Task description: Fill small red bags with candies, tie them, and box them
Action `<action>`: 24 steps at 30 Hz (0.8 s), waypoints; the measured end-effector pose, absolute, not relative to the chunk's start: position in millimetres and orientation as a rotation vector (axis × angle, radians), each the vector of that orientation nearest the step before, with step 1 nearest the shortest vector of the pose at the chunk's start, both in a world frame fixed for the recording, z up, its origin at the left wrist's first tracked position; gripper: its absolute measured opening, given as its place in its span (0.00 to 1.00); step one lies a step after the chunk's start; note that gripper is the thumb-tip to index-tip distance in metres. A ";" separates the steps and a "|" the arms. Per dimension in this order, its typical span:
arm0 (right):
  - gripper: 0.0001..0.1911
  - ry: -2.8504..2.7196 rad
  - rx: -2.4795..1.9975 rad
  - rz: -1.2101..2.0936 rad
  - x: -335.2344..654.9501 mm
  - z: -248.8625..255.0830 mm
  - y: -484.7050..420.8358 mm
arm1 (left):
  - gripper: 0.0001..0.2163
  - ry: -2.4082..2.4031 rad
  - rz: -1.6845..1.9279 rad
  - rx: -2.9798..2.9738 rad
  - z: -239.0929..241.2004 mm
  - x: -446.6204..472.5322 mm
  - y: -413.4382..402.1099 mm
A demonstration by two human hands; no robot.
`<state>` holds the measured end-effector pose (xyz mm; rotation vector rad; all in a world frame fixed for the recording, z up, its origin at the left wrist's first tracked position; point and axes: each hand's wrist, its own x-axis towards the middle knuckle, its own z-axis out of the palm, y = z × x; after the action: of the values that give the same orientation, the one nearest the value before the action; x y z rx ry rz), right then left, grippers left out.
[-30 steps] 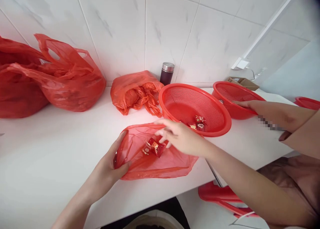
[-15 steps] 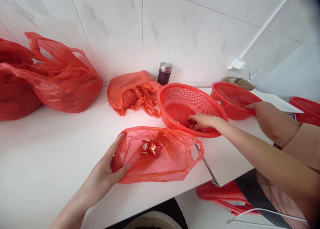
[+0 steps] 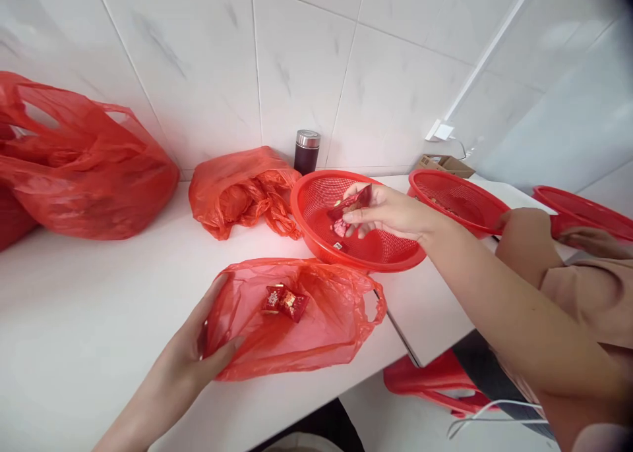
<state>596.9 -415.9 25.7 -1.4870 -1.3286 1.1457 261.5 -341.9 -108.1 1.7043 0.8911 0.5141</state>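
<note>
With the clock face centred on the open red bag (image 3: 316,346), its rim is gripped at nine o'clock by the left hand (image 3: 190,350), the thumb laid inside and the fingers outside. Two red-and-gold wrapped sweets (image 3: 284,300) are held in the bag, side by side near its middle, and a handle loop is spread at three o'clock. At one o'clock, over the near colander (image 3: 388,249), red wrapped pieces (image 3: 353,205) are pinched in the fingers of the right hand (image 3: 380,208); their exact number cannot be told. A small pale piece (image 3: 338,246) is seen lower in that colander. At two o'clock, farther off, a second red colander (image 3: 475,201) is placed, with a co-worker's forearm (image 3: 524,241) reaching to its edge. A dark flask (image 3: 307,155) with a silver lid is stood at twelve o'clock against the tiled wall (image 3: 198,63), a crumpled red bag (image 3: 237,182) is set at eleven, and a bulging red bag (image 3: 99,182) at ten, all on the white table (image 3: 74,327). A red stool (image 3: 420,376) is partly seen at four o'clock.
</note>
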 end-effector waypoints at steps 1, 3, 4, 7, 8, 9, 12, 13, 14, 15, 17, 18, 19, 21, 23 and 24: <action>0.12 -1.375 -1.456 1.227 581.6 28.3 -416.7 | 0.37 0.876 0.517 1.696 -107.8 262.0 -341.8; 0.10 -1.485 -1.426 1.417 552.1 26.3 -418.5 | 0.37 0.847 0.508 1.667 -107.8 261.9 -341.3; 0.10 -1.533 -1.429 1.505 538.9 21.6 -419.5 | 0.37 0.833 0.501 1.651 -108.0 261.5 -341.0; 0.09 -1.620 -1.518 1.624 511.0 -3.0 -420.4 | 0.37 0.804 0.503 1.644 -108.7 259.6 -340.6; 0.11 -1.642 -1.571 1.601 506.3 -12.3 -419.8 | 0.38 0.803 0.506 1.654 -108.7 259.1 -340.6; 0.13 -1.663 -1.631 1.550 504.0 -20.8 -418.7 | 0.38 0.808 0.510 1.665 -108.5 258.6 -340.8; 0.16 -1.729 -1.786 1.334 507.4 -35.9 -415.0 | 0.38 0.835 0.510 1.690 -106.8 257.6 -341.2; 0.14 -1.741 -1.808 1.275 510.5 -37.2 -414.3 | 0.38 0.840 0.510 1.697 -106.1 257.4 -341.4; 0.10 -1.752 -1.803 1.239 513.8 -37.1 -414.2 | 0.38 0.841 0.510 1.702 -105.6 257.2 -341.4; 0.05 -1.767 -1.780 1.226 517.0 -36.2 -414.6 | 0.37 0.839 0.509 1.707 -105.2 257.2 -341.4; 0.04 -1.794 -1.720 1.204 521.7 -34.0 -416.6 | 0.37 0.833 0.508 1.712 -104.8 257.4 -341.1; 0.06 -1.808 -1.701 1.187 523.0 -33.1 -418.1 | 0.37 0.831 0.507 1.715 -104.9 257.6 -341.0; 0.07 -1.823 -1.698 1.164 523.3 -32.3 -419.8 | 0.37 0.830 0.506 1.717 -105.2 257.8 -340.8; 0.10 -1.853 -1.739 1.088 521.6 -29.8 -423.7 | 0.37 0.832 0.505 1.725 -106.3 257.9 -340.5; 0.17 -1.881 -1.796 1.021 518.5 -23.9 -427.6 | 0.37 0.840 0.512 1.736 -108.7 257.3 -340.1; 0.21 -1.883 -1.814 0.999 517.5 -19.2 -429.1 | 0.37 0.845 0.519 1.743 -110.3 256.8 -339.8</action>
<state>517.5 -429.1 -19.2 -1.8137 -1.8827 0.9989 256.8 -339.8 -110.3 1.7432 0.8447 0.5195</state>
